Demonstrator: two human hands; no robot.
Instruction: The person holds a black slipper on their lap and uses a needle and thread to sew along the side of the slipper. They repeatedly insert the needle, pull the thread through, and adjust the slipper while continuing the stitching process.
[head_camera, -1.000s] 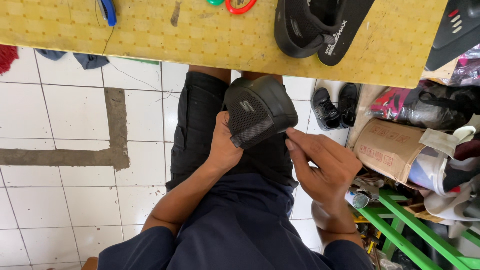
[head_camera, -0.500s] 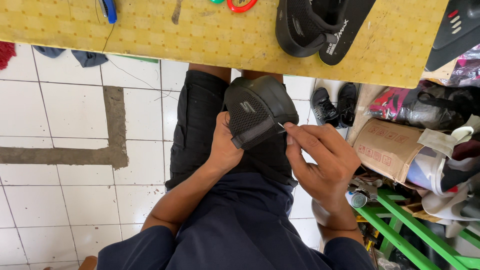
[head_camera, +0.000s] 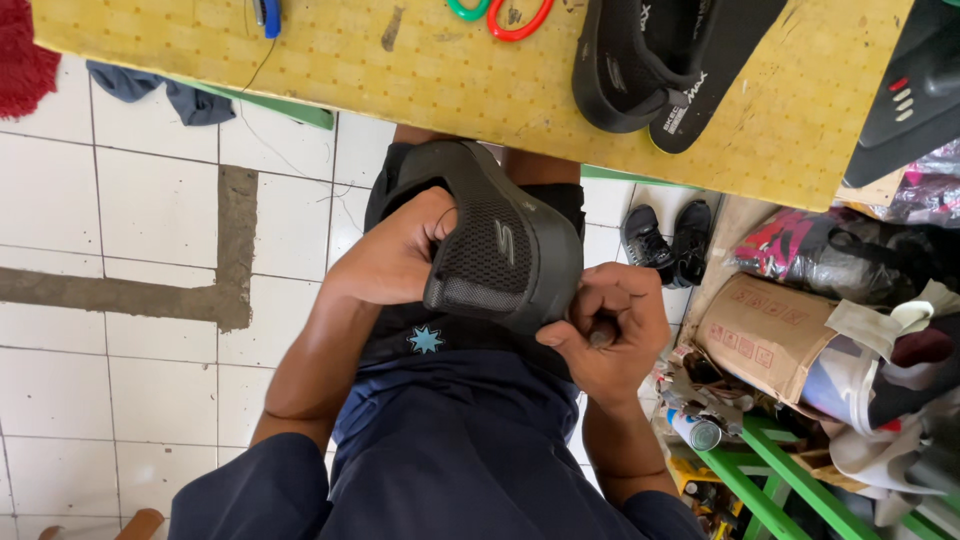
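Note:
I hold a black slip-on sandal (head_camera: 500, 255) with a mesh strap over my lap. My left hand (head_camera: 395, 255) grips its left edge, thumb tucked under the strap. My right hand (head_camera: 600, 330) is curled at the sandal's lower right edge, fingers closed around a small dark tool that touches the sole's rim. My dark shorts and navy shirt (head_camera: 450, 440) lie beneath.
A yellow table (head_camera: 400, 70) runs across the top with another black sandal (head_camera: 650, 60), red and green scissor handles (head_camera: 500, 15) and a blue tool (head_camera: 268, 15). To the right are a brown cardboard box (head_camera: 765, 335), bags, a pair of black shoes (head_camera: 660, 240) and a green rack (head_camera: 790, 480). White floor tiles lie left.
The sandal has turned and dropped lower in my lap. My right hand went from open fingers beside it to a closed grip at its lower right edge.

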